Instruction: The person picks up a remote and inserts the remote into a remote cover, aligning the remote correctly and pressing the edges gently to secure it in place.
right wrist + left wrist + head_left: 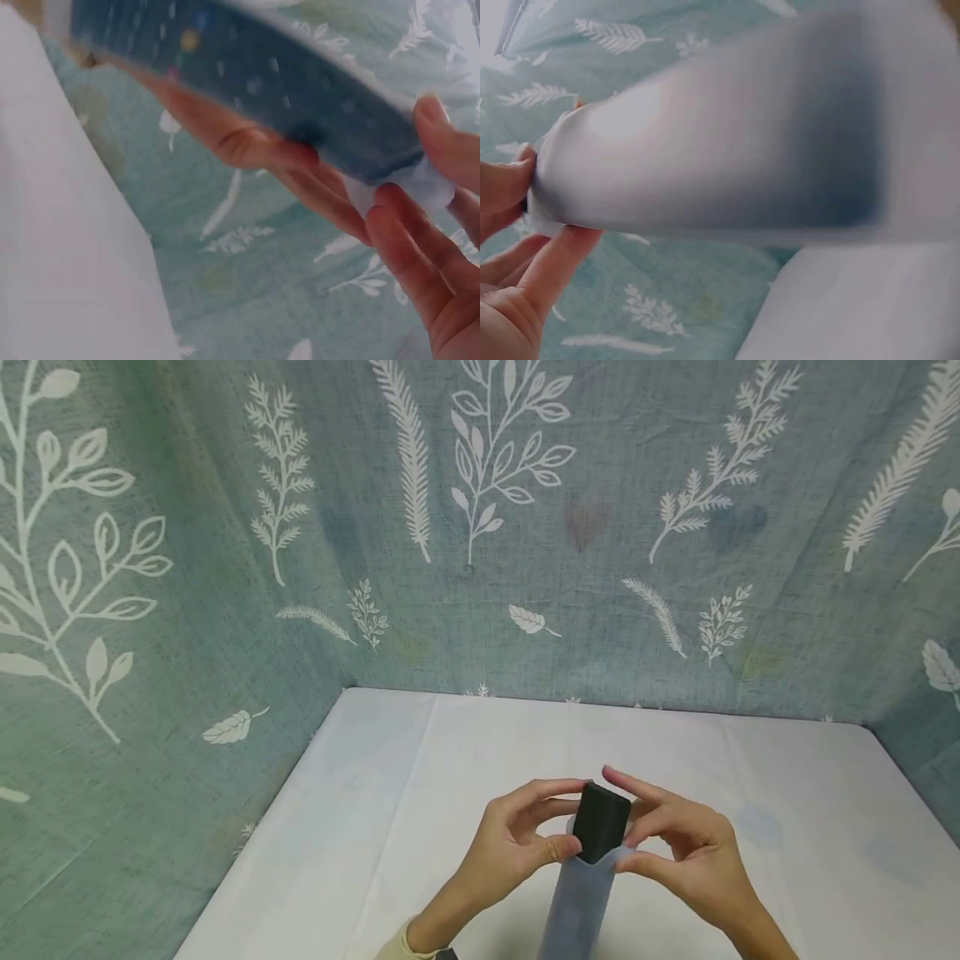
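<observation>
A black remote control point(602, 821) sits in a long translucent, bluish-white sleeve point(576, 906), its bare end sticking out at the top. My left hand point(513, 843) holds that end, thumb on its front edge and fingers along its far side. With thumb and finger my right hand point(686, 843) pinches the sleeve's rim, its index finger raised. Rows of buttons, some coloured, show through the film on the remote control point(247, 82) in the right wrist view. Seen from the left wrist, the sleeve's smooth side point(697, 157) fills much of the picture, blurred towards the right.
Below the hands lies a table with a white cover point(465, 760). A green curtain point(510, 593) with white leaf prints hangs behind it and along its left side.
</observation>
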`<act>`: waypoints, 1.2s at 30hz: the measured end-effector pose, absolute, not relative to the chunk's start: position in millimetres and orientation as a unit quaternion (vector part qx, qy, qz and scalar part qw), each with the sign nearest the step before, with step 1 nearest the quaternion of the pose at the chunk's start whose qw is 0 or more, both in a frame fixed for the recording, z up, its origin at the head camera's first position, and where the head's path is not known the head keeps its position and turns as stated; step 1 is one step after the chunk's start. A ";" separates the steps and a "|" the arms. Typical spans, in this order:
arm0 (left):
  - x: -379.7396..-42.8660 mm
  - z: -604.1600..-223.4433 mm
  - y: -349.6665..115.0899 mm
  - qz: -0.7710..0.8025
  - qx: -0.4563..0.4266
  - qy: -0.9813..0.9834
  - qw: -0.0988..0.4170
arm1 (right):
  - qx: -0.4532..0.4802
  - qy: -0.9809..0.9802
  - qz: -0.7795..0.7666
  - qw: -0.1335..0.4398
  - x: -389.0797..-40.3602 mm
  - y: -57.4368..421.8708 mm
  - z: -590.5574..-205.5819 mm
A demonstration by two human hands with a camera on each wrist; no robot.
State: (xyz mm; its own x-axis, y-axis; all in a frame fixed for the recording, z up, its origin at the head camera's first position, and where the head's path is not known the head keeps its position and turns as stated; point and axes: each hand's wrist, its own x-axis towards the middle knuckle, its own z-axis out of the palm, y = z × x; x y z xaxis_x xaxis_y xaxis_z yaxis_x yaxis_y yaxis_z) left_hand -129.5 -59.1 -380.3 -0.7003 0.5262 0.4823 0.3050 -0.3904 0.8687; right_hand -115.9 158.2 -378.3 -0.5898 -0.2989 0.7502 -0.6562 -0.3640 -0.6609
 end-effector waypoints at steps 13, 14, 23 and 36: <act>-122.5 -389.3 -54.5 0.752 0.357 0.525 0.178 | 0.453 -0.606 0.623 0.197 -113.1 155.3 -354.7; -122.6 -389.3 -54.6 0.746 0.359 0.532 0.179 | 0.440 -0.621 0.617 0.199 -112.8 155.0 -354.4; -117.9 -389.0 -45.7 0.726 0.358 0.572 0.135 | 0.325 -0.716 0.581 0.213 -120.0 159.0 -380.9; -109.3 -400.9 -36.9 0.783 0.267 0.560 0.047 | 0.305 -0.623 0.658 0.293 -112.1 140.2 -392.1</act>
